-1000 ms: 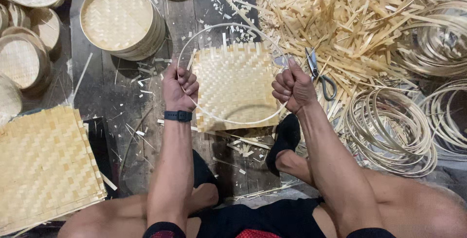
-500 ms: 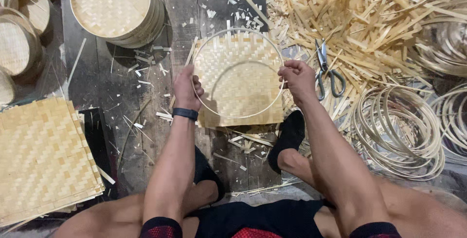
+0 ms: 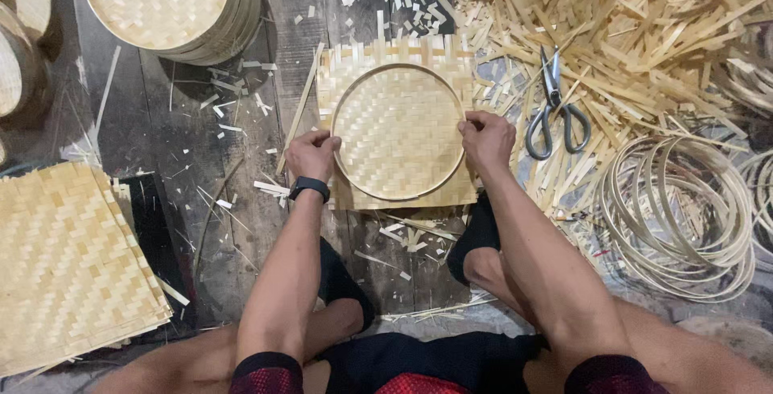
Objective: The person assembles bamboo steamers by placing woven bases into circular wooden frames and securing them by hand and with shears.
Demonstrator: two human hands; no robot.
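Since the earlier frames the hoop [image 3: 398,132] has come down from above the mat [image 3: 396,127] and now lies flat on it, and both hands have dropped with it to the mat's sides.

At far left a stack of square woven mats [image 3: 68,265] lies on the plank floor [image 3: 205,201], with round trays [image 3: 20,56] partly cut off by the edge above it. Toward the top, a pile of finished round trays [image 3: 165,4] sits well apart from the hands. Thin offcuts are scattered across the boards between that pile and the left hand [image 3: 312,155].

The left hand, with a dark watch [image 3: 310,188] on its wrist, is curled shut on the hoop's left edge, its fingers pressing rim and mat together. The hoop sits in the middle of the square mat, whose frayed strip ends stick out at the top; the mat lies on the floor just in front of the person's folded legs. The right hand [image 3: 488,138] pinches the hoop's right edge, thumb and fingers closed on the rim.

Just right of that hand, scissors [image 3: 555,108] lie on loose bamboo strips [image 3: 628,32], blades pointing away. The strips spread across the upper right. Below them a heap of spare hoops [image 3: 680,209] lies near the right forearm, not touching it.
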